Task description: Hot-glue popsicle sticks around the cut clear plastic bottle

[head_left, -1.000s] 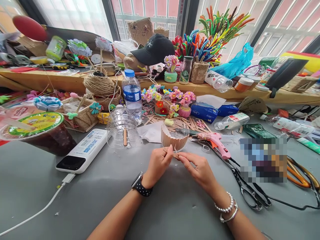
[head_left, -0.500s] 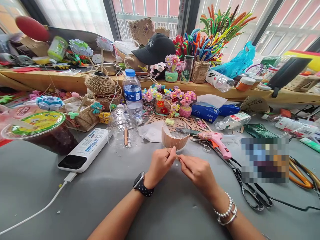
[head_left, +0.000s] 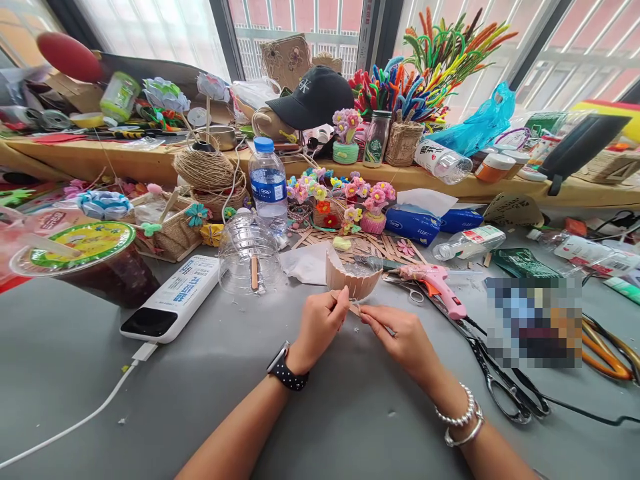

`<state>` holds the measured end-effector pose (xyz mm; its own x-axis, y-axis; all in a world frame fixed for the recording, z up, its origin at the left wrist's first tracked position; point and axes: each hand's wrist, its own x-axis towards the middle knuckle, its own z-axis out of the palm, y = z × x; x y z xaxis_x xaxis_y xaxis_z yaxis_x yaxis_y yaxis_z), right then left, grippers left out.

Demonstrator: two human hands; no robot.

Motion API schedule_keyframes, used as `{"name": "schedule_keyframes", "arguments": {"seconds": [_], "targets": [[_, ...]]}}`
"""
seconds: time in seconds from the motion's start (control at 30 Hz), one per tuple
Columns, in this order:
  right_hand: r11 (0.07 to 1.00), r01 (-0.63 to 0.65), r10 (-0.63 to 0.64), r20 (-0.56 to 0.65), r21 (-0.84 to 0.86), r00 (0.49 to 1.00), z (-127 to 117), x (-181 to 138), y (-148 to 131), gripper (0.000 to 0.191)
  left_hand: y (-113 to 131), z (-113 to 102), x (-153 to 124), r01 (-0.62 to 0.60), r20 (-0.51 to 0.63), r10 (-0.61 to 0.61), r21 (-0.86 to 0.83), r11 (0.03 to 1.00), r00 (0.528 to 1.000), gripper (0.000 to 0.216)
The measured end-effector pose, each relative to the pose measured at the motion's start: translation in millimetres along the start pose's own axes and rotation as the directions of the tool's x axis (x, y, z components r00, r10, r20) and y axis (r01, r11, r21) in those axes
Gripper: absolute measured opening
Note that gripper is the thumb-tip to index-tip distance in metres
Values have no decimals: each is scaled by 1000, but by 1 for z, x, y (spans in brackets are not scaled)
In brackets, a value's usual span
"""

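My left hand [head_left: 321, 325] and my right hand [head_left: 399, 333] meet over the grey table [head_left: 310, 420], fingertips pinched together on a small wooden stick [head_left: 354, 309] between them. Both hands are closed in a pinch. Just beyond them stands a small cup clad in wooden sticks [head_left: 353, 277]. A pink glue gun [head_left: 434, 283] lies to the right of the cup, small scissors beside it. A cut clear plastic bottle [head_left: 249, 255] with one stick on its side stands to the left.
A white power bank [head_left: 173, 300] with its cable lies at left, a covered drink cup [head_left: 83, 260] beyond it. Black scissors [head_left: 500, 380] and orange-handled pliers [head_left: 603, 350] lie at right. A water bottle [head_left: 268, 183], twine, paper flowers and pipe cleaners crowd the back.
Both hands have stayed pinched on the stick and shifted slightly, the right fingers sliding along it. The view has drifted a little; nothing else moved.
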<state>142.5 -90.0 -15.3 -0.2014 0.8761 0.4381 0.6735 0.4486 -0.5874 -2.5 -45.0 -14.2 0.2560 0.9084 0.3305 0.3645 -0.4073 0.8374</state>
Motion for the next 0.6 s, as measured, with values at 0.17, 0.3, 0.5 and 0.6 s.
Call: {"name": "schedule_keyframes", "arguments": {"seconds": [0.17, 0.3, 0.5, 0.6], "targets": [[978, 99, -102, -8, -183, 995, 2, -1, 3, 22, 0, 0, 1, 24, 80, -24, 2, 1000, 996, 46], [904, 199, -233, -44, -379, 972, 4, -1, 1, 23, -1, 0, 2, 59, 123, -57, -17, 998, 991, 47], [890, 167, -220, -77, -424, 973, 8, -5, -2, 23, -1, -1, 3, 97, 141, -90, -43, 994, 986, 47], [941, 89, -135, -122, -327, 983, 8, -4, -3, 23, 0, -1, 3, 99, 155, -89, -61, 993, 984, 47]]}}
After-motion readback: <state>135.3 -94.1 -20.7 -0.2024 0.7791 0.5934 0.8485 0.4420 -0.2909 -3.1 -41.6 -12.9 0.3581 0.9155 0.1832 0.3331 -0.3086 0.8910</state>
